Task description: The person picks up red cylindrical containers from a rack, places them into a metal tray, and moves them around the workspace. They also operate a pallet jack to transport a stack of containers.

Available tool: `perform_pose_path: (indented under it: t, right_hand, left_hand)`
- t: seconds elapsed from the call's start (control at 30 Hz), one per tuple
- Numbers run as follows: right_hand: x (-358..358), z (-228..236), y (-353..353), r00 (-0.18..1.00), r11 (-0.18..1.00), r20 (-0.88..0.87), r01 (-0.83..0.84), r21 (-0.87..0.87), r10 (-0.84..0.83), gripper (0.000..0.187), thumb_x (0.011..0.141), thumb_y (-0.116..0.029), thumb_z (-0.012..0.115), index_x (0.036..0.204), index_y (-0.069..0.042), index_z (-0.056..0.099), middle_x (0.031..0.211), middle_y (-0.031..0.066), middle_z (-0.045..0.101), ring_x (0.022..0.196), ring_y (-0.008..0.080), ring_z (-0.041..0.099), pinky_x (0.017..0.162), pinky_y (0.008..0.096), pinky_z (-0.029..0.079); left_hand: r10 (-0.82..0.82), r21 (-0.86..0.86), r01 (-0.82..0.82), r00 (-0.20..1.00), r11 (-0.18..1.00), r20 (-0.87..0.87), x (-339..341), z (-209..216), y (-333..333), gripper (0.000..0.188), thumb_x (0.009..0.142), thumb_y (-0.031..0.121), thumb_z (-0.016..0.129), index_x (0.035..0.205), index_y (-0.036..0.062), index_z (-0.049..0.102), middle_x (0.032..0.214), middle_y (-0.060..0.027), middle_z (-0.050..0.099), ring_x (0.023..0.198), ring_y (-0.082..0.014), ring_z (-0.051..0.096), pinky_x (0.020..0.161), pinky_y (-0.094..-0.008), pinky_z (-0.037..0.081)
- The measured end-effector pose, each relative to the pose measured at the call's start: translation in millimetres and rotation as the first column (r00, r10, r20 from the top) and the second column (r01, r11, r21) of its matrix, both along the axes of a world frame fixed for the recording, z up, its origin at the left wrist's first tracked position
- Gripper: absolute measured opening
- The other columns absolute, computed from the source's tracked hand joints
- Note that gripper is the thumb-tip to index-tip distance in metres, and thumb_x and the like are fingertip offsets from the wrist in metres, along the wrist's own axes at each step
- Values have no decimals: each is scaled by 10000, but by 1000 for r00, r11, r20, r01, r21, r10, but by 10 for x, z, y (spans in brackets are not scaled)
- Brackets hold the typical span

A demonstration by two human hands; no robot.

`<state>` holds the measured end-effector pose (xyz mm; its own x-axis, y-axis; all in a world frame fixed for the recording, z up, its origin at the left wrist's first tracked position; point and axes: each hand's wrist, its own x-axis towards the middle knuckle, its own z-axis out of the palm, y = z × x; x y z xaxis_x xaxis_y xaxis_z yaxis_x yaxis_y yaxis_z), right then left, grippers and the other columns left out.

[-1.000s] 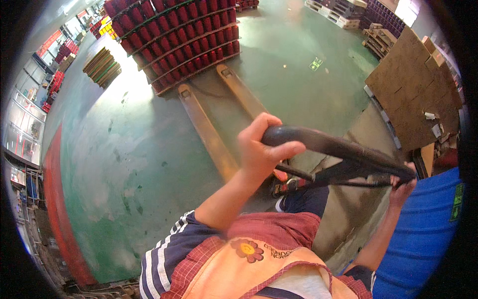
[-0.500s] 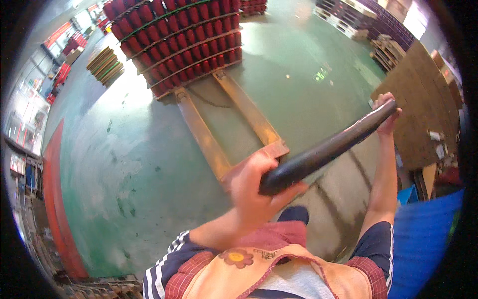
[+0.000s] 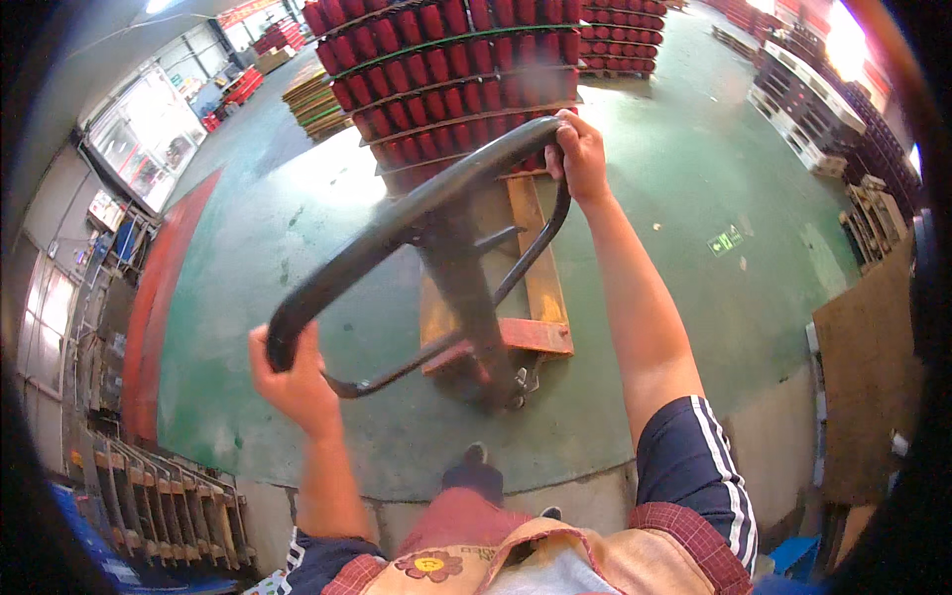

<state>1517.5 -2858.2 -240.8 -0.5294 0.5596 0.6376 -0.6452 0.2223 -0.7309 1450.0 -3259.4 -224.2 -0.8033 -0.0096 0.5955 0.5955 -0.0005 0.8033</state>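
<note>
A pallet jack's black loop handle (image 3: 397,213) fills the middle, tilted with its right end farther away. My left hand (image 3: 296,382) is closed around the near left corner of the loop. My right hand (image 3: 580,157) grips its far right corner. Below the loop, the dark shaft (image 3: 464,288) runs down to the jack's worn orange-yellow body (image 3: 540,335). One fork (image 3: 538,248) points away toward a tall stack of red bottle-shaped items (image 3: 426,109) in layers; the handle hides part of the other fork and of the stack's base.
Flat boards (image 3: 317,104) are piled left of the red stack, with a second red stack (image 3: 620,40) behind it. Pallets (image 3: 808,104) stand at the far right, and a brown board (image 3: 868,367) nearer. A metal rack (image 3: 169,506) sits at lower left. A red stripe (image 3: 174,317) crosses the green floor.
My view has turned right-to-left across the scene, so the red stack sits farther right. The handle has swung left and its open loop now shows. Both hands have stayed on it.
</note>
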Motion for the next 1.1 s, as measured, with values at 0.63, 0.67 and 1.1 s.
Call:
perform_pose_path:
  t: [0.63, 0.67, 1.1]
  right_hand:
    - [751, -78, -1574, 813, 819, 527, -466, 335, 247, 405, 651, -343, 862, 654, -63, 569, 590, 51, 532, 533, 187, 520, 506, 327, 368]
    - [937, -159, -1621, 773, 761, 550, -553, 339, 316, 397, 631, -325, 873, 636, -71, 568, 582, 60, 532, 530, 232, 529, 506, 354, 374]
    - [2553, -1092, -1716, 411, 454, 898, -778, 434, -155, 322, 702, -425, 720, 791, -118, 684, 712, 145, 667, 695, 378, 648, 618, 496, 501]
  left_hand:
    - [-334, 333, 317, 942, 888, -4, -2274, -787, -348, 197, 880, -54, 563, 791, 101, 481, 684, 6, 463, 503, -74, 409, 434, -222, 366]
    - [-199, 346, 189, 980, 919, -6, -1897, -941, -501, 204, 868, -59, 574, 788, 100, 473, 687, 5, 445, 517, -86, 403, 467, -244, 391]
    - [-449, -871, 490, 783, 22, 429, 892, -1030, -1033, 238, 604, 316, 756, 747, 136, 695, 720, -72, 666, 769, -317, 651, 813, -473, 477]
